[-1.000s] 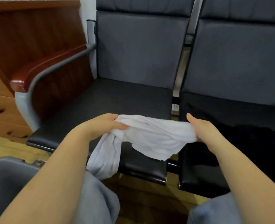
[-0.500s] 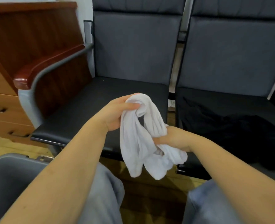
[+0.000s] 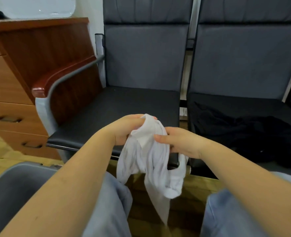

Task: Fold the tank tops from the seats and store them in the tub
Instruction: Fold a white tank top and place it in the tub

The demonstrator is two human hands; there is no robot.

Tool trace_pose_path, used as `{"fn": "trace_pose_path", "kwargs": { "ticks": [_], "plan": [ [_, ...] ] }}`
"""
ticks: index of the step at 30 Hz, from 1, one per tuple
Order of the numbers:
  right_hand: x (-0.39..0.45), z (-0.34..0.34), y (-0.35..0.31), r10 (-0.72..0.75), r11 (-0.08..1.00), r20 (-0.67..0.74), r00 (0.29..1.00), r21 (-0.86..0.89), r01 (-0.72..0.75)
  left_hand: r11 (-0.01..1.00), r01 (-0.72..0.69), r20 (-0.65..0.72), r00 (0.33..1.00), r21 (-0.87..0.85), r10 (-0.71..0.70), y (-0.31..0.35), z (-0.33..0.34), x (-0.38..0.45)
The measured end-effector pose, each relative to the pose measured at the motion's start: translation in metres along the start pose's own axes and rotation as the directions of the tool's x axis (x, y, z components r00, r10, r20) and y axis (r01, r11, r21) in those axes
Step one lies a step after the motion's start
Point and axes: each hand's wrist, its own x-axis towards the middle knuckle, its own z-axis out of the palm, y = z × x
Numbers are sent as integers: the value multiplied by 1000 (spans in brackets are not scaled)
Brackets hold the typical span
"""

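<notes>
Gripping a bunched white tank top (image 3: 151,156) above the near edge of the left seat (image 3: 117,110), the left hand (image 3: 126,130) curls round its top while the right hand (image 3: 179,142) pinches its side. Black clothing (image 3: 243,132) lies on the right seat (image 3: 243,101). A grey tub (image 3: 18,182) sits near left, below a wooden armrest (image 3: 62,74) and drawers (image 3: 8,100).

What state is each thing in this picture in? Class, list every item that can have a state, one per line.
Thin white cotton tank top: bunched, unfolded, hanging between both hands.
Left hand: grips the top's upper end.
Right hand: pinches the top lower down.
Crumpled black garment: lying loose on the right seat.
Grey plastic tub: open; contents not visible.
Wooden drawers: closed.
</notes>
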Motion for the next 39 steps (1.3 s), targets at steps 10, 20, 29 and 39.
{"fn": "trace_pose_path", "kwargs": {
  "ticks": [10, 20, 29, 39],
  "plan": [
    [-13, -59, -11, -12, 868, -311, 950, 469, 164, 995, 58, 1, 998, 84, -58, -1, -7, 19],
    [1, -16, -1, -91, 984, -309, 947, -172, 38, 1000, -29, 58, 998, 0, 28, 7, 5, 20],
    [-1, -38, -3, -193, 977, -331, 924, -155, 149, 986, 48, 188, 982, -160, -17, 7, 3, 24],
    [-13, -47, -3, -112, 988, -241, 964, 78, 134, 911, -89, -40, 996, -402, 80, 12, 5, 21]
  ]
}}
